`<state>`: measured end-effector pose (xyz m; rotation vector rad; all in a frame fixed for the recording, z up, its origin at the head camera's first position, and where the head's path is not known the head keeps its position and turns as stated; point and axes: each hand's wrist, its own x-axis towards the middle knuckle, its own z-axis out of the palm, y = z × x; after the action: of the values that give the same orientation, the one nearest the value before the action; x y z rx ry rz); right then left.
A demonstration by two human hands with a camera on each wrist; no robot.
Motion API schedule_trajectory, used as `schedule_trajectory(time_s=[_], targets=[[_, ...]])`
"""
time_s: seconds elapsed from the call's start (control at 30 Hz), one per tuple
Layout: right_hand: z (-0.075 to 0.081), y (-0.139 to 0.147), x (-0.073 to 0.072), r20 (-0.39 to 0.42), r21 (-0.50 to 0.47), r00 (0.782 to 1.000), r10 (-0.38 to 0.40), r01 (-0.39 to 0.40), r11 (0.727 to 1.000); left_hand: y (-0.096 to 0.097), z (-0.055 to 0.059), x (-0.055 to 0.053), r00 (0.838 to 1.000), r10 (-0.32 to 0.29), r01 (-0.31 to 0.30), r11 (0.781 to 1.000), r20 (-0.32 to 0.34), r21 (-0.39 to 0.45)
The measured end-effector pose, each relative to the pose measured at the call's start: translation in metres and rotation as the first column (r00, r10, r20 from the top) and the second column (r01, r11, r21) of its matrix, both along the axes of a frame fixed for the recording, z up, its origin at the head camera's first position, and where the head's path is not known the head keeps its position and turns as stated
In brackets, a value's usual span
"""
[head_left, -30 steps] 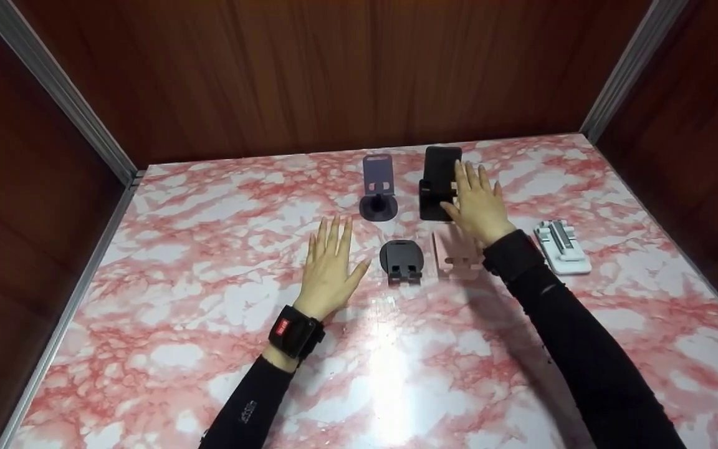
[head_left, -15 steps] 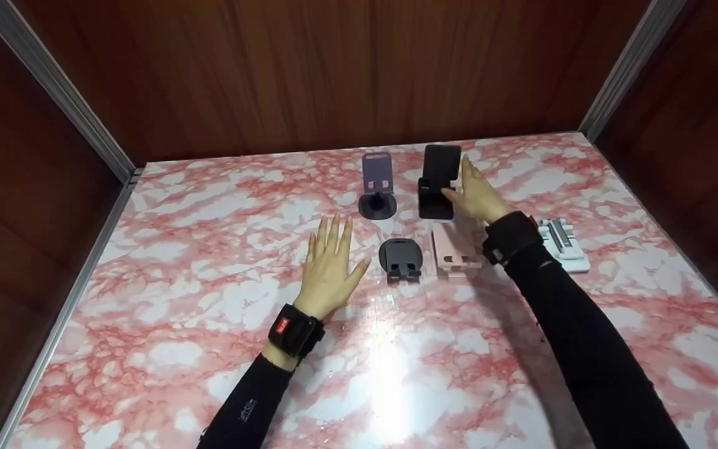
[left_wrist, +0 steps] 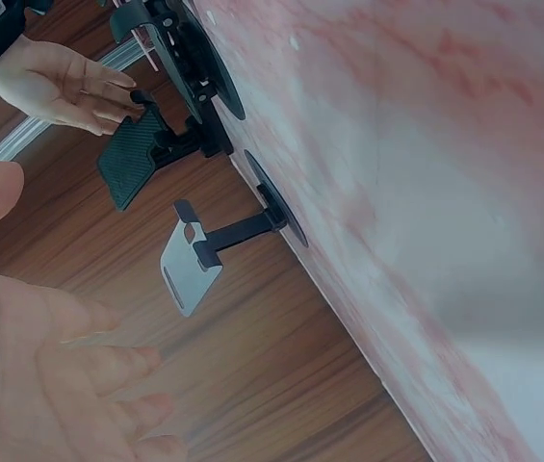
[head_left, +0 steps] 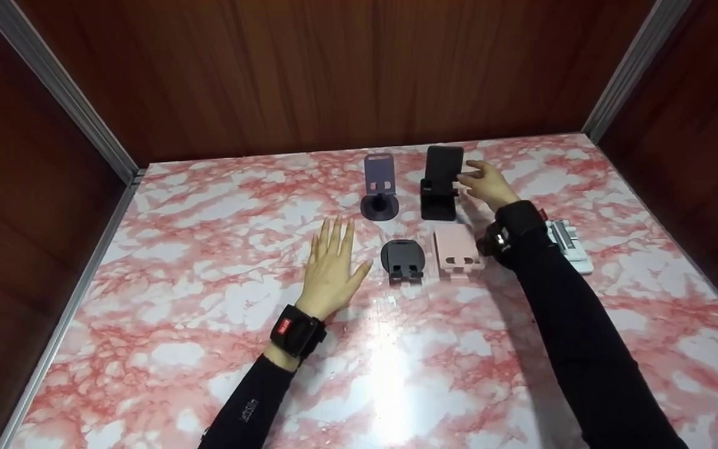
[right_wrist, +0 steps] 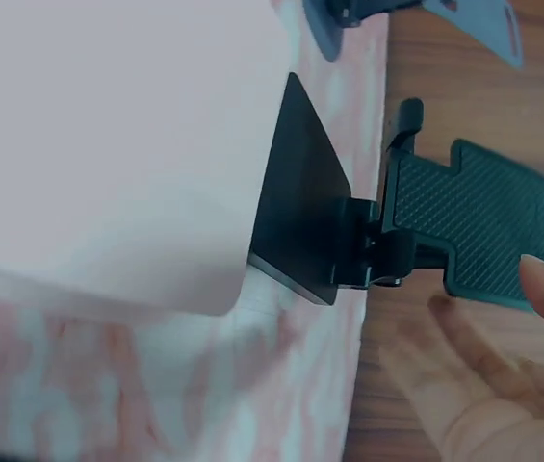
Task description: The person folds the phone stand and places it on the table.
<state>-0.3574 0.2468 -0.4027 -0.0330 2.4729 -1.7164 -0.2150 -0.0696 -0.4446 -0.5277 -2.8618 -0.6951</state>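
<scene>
Beside the right edge of a black phone stand (head_left: 444,168) is my right hand (head_left: 490,184), its fingers a little bent. In the right wrist view the thumb overlaps the stand's ridged plate (right_wrist: 488,221), and the fingers spread below it; whether they touch is unclear. My left hand (head_left: 331,271) hovers over the table with straight, spread fingers and holds nothing. A purple phone stand (head_left: 379,178) stands upright left of the black one. Nearer me are a folded dark grey phone stand (head_left: 403,255) and a pink phone stand (head_left: 455,243).
A white folded phone stand (head_left: 574,249) lies partly behind my right forearm. The marbled red and white table (head_left: 178,299) ends at a brown wood-grain back wall (head_left: 309,75), with side walls at left and right.
My right hand has moved from in front of the black phone stand to its right side, turning and bending its fingers. The left hand and the stands have stayed in place.
</scene>
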Motion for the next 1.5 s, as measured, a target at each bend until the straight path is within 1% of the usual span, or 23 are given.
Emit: schedule_trajectory(time_s=[0.1,0.2,0.5,0.67,0.77,0.9,0.93,1.03,1.17,1.23,1.33,1.43,1.5], targets=[[-0.002,0.002,-0.003,0.015,-0.129,1.0,-0.017,0.019,0.991,0.0,0.0,-0.001,1.0,0.002,-0.002,1.0,-0.003,-0.003],[-0.002,0.002,-0.003,0.005,-0.202,0.999,-0.044,0.044,0.978,-0.001,0.0,-0.002,1.0,0.002,-0.002,1.0,-0.003,0.002],[0.011,-0.013,0.009,-0.039,-0.235,0.987,-0.153,0.14,0.962,-0.002,0.001,-0.001,1.0,-0.002,0.002,1.0,0.02,0.004],[0.011,-0.014,0.011,-0.048,-0.321,0.975,-0.218,0.191,0.927,-0.003,0.0,-0.002,1.0,-0.006,0.006,1.0,0.029,0.0],[0.011,-0.015,0.011,-0.053,-0.354,0.97,-0.237,0.203,0.913,-0.003,0.0,-0.002,1.0,-0.006,0.006,1.0,0.024,-0.003],[0.013,-0.017,0.012,-0.072,-0.364,0.966,-0.248,0.206,0.908,-0.003,-0.001,-0.002,1.0,-0.004,0.005,1.0,0.027,-0.006],[0.014,-0.018,0.012,-0.08,-0.367,0.965,-0.249,0.203,0.908,-0.003,-0.001,-0.002,1.0,-0.005,0.006,1.0,0.03,-0.007],[0.018,-0.019,0.012,-0.108,-0.408,0.961,-0.253,0.189,0.893,-0.003,-0.001,-0.001,0.999,-0.007,0.007,1.0,0.032,-0.013],[0.022,-0.022,0.009,-0.158,-0.46,0.957,-0.244,0.147,0.876,-0.003,-0.001,0.0,1.0,-0.013,0.014,1.0,0.02,-0.02],[0.023,-0.023,0.007,-0.187,-0.456,0.954,-0.233,0.126,0.881,-0.004,-0.001,0.0,1.0,-0.02,0.021,1.0,0.01,-0.019],[0.025,-0.025,0.009,-0.214,-0.465,0.954,-0.209,0.089,0.881,-0.004,-0.001,0.0,0.999,-0.037,0.037,0.999,0.009,-0.005],[0.029,-0.028,0.016,-0.246,-0.467,0.955,-0.167,0.034,0.884,-0.003,0.0,-0.001,0.997,-0.073,0.073,0.997,0.017,0.034],[0.031,-0.03,0.021,-0.264,-0.462,0.955,-0.136,-0.001,0.887,-0.003,0.001,-0.001,0.994,-0.104,0.101,0.992,0.028,0.076]])
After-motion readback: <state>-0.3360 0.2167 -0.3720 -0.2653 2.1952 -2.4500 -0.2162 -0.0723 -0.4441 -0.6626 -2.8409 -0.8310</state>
